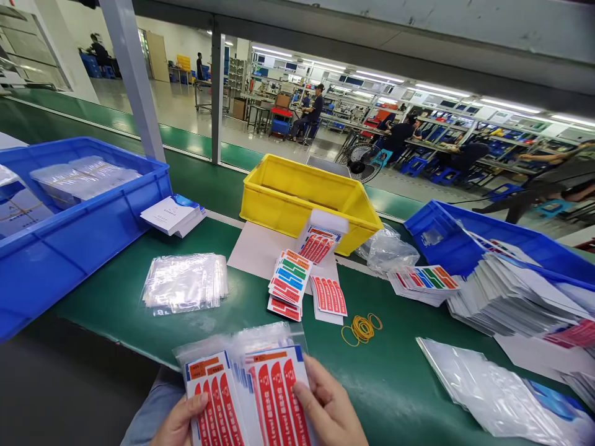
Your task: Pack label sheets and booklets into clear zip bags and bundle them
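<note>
At the front edge of the bench I hold a fanned bundle of clear zip bags with red-striped sticker sheets (279,396) in them. My left hand (179,421) is closed on the left part, thumb on top. My right hand (330,399) grips the right part, its thumb pressed on the front sheet. The fingers under the bundle are hidden. Just beyond lie a stack of coloured sticker sheets (291,277), a smaller pile of red sticker sheets (330,295) and several yellow rubber bands (362,329). A pile of empty clear bags (183,282) lies to the left.
A blue bin (93,220) with bagged packs stands left, near a stack of white booklets (174,214). A yellow bin (297,201) stands at the back. Right are another blue bin (432,232), white paper stacks (511,297) and clear bags (493,378). People work beyond.
</note>
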A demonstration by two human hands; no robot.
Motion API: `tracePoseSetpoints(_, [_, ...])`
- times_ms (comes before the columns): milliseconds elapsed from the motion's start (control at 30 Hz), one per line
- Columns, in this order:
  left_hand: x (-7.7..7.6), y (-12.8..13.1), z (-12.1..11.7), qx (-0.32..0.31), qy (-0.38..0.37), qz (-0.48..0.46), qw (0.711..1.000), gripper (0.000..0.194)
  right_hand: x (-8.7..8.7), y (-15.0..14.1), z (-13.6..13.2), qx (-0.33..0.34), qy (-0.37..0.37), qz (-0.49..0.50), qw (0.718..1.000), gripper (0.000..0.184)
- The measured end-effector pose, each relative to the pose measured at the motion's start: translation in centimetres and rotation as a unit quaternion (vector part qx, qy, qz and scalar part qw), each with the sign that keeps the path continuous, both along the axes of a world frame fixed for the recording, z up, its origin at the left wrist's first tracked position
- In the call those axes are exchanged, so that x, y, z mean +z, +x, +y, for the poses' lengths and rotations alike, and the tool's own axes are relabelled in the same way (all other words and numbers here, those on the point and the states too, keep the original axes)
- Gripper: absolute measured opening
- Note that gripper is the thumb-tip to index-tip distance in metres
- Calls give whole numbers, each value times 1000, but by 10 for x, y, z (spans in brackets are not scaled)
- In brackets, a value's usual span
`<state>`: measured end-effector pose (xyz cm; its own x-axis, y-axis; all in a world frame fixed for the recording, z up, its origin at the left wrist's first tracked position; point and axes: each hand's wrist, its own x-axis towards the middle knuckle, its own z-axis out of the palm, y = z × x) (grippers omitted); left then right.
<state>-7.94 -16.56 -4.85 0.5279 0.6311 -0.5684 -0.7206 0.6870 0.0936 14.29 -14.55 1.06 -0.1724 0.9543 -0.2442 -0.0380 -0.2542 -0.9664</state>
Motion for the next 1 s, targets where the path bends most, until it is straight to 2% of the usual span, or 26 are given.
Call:
tracePoseSetpoints(100, [1, 0, 0, 8, -1, 10, 1000, 37, -5, 10, 5, -91, 41, -96, 990, 55])
tracePoseSetpoints(167, [3, 2, 1, 10, -1, 13, 1000, 37, -11, 12, 4, -102, 83, -162, 978, 54])
tracePoseSetpoints(200, [5, 3, 2, 10, 0, 16, 1000, 36, -13, 12, 2, -70, 90, -171, 979, 52])
tracePoseSetpoints(300, [9, 6, 3, 15, 2, 27, 1000, 41, -14, 3, -5, 92, 60, -167, 980, 46])
tracePoseSetpoints(367, [9, 6, 3, 18, 5, 28, 999, 49, -9, -4, -7, 130, 52, -177, 974, 43])
tracePoseSetpoints(467, [6, 4, 2, 9, 5, 16, 1000, 54, 1, -8, -3, 81, 49, -118, 989, 41])
tracePoseSetpoints(567, [2, 1, 0, 8, 0, 12, 1000, 47, 6, -2, 3, 9, -7, -18, 1000, 46])
tracePoseSetpoints(633, [0, 0, 0, 13, 2, 15, 1000, 38, 3, 3, 7, -56, -2, -40, 998, 50])
tracePoseSetpoints(700, [1, 1, 0, 17, 6, 15, 1000, 31, -2, 7, 8, -113, 53, -111, 986, 49])
tracePoseSetpoints(733, [2, 1, 1, 19, 7, 15, 1000, 29, -4, 8, 7, -118, 78, -136, 981, 48])
tracePoseSetpoints(800, [5, 3, 2, 20, 11, 14, 1000, 30, -7, 6, 3, -55, 92, -145, 984, 46])
tracePoseSetpoints(900, [9, 5, 4, 13, 19, 20, 1000, 34, -6, -1, -5, 119, 53, -148, 980, 45])
tracePoseSetpoints(933, [10, 5, 4, 11, 20, 21, 1000, 35, -5, -3, -6, 148, 44, -157, 975, 44])
tracePoseSetpoints(1000, [11, 5, 4, 10, 16, 21, 1000, 37, -1, -7, -7, 147, 43, -161, 975, 43])
